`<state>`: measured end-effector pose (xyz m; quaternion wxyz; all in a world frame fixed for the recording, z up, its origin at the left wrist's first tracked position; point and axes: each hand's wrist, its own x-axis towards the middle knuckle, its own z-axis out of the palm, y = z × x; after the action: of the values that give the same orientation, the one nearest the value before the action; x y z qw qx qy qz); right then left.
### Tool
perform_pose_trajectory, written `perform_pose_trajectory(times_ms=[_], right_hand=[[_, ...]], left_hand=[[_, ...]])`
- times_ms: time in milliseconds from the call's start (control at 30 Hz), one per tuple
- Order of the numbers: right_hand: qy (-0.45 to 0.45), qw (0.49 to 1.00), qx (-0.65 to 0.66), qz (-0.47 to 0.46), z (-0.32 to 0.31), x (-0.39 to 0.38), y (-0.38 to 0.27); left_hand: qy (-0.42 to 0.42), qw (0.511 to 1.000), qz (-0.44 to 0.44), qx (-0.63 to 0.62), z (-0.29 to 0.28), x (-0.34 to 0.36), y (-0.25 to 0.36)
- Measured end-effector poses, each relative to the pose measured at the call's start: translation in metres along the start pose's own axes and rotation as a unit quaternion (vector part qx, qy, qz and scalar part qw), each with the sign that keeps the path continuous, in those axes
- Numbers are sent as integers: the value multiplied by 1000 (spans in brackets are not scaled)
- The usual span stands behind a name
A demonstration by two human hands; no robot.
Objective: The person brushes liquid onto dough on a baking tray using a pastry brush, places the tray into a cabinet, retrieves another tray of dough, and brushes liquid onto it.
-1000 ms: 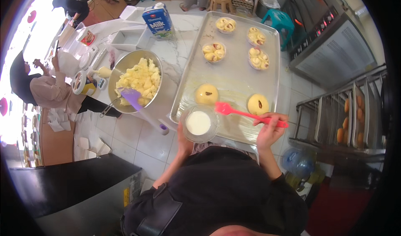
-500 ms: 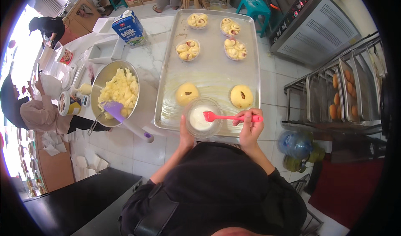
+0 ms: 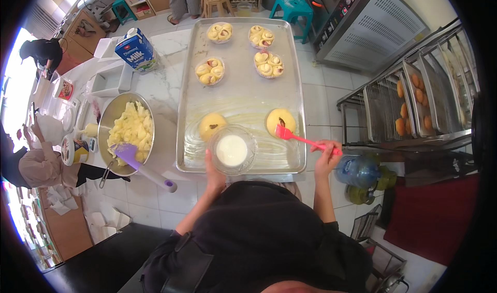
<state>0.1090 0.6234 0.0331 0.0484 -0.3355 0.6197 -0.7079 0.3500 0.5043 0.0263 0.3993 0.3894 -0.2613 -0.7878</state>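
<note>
My left hand (image 3: 214,173) grips the side of a clear glass bowl (image 3: 250,153) with white liquid in it, held over the near edge of a large metal baking tray (image 3: 235,97). In my right hand (image 3: 326,157) is a red pastry brush (image 3: 301,139), pinched by its handle. Its bristles lie over the near edge of the right round dough bun (image 3: 282,118), seemingly touching it. The left round bun (image 3: 208,124) is partly hidden by the bowl. Both buns have a dark filling showing in a center slit. Several flower-shaped buns (image 3: 268,64) in paper cups sit farther back.
Left of the tray stand a metal bowl (image 3: 105,119) of yellow filling with a purple spatula (image 3: 147,172), and a milk carton (image 3: 135,50). An oven (image 3: 370,31) and a rack (image 3: 383,98) of trays are at right. Two people (image 3: 44,161) (image 3: 44,52) are at left.
The brush has left the glass bowl and moved right onto the right bun. My left hand still holds the bowl. The whole view has shifted somewhat.
</note>
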Motion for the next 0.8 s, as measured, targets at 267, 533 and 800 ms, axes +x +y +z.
perform_pose_trajectory(times_ms=[267, 533, 800], right_hand=[[14, 999, 4, -47, 3, -7, -18], [18, 999, -14, -22, -22, 1, 1], [-177, 943, -189, -210, -15, -19, -19]], left_hand=[[-3, 1000, 2, 0, -5, 4, -7], [-11, 1000, 13, 10, -1, -1, -2], [-30, 999, 8, -24, -4, 2, -4]])
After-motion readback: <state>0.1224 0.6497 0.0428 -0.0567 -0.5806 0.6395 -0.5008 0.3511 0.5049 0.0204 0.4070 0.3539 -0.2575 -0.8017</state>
